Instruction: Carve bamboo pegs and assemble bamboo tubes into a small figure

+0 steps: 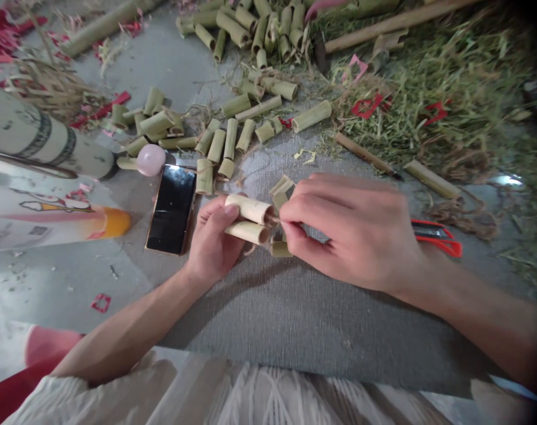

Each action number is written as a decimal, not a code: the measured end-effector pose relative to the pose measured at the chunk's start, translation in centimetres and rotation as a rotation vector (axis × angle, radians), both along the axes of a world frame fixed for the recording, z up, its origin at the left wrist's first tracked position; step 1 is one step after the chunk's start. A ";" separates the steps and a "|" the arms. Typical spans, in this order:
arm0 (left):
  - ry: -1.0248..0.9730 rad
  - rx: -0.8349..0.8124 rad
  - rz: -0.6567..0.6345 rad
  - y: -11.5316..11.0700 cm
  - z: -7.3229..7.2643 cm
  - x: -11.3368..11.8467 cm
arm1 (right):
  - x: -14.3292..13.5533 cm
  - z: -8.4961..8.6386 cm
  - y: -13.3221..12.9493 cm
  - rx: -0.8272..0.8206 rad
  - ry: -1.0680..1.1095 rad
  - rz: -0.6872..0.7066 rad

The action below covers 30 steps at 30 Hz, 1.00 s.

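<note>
Two short bamboo tubes are in my left hand (pixel 217 239), one above the other. The upper tube (pixel 250 209) is pale, and my left thumb presses on its left end. Just below it lies the lower tube (pixel 248 231), its open end facing right. My right hand (pixel 339 227) pinches a thin brown strand (pixel 276 219) at the right end of the upper tube. Whether the strand passes through the tube is hidden. Behind the fingers a small bamboo piece (pixel 280 249) rests on the grey table mat (pixel 268 319).
A phone (pixel 171 209) lies left of my hands, near a pink round object (pixel 150 160) and a large patterned cylinder (pixel 51 136). Many bamboo pieces (pixel 217 144) lie beyond. A red cutter (pixel 436 235) sits right, below green shavings (pixel 449 82). A wooden-handled tool (pixel 383 26) lies at the back.
</note>
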<state>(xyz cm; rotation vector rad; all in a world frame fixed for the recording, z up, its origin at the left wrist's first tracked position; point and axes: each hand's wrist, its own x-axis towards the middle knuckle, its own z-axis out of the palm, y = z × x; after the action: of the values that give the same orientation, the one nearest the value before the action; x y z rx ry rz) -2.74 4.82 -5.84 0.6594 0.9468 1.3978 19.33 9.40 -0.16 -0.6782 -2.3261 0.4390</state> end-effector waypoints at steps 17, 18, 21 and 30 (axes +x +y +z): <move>0.011 0.016 -0.013 0.1 0.3 0.2 | -0.5 0.4 -0.5 -0.631 0.189 0.048; -0.002 0.015 -0.017 0.1 0.3 0.3 | -0.5 0.5 -0.5 -0.649 0.194 0.041; -0.060 -0.017 -0.042 0.1 0.5 0.4 | -0.5 0.5 -0.5 -0.698 0.208 0.034; -0.013 -0.131 -0.122 0.3 1.3 0.4 | -0.6 0.5 -0.5 -0.719 0.207 0.098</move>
<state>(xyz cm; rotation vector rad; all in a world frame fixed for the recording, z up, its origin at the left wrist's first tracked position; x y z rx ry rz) -2.30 5.14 -4.53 0.5987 0.9632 1.2203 18.69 8.88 0.37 -0.7928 -1.9840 1.3561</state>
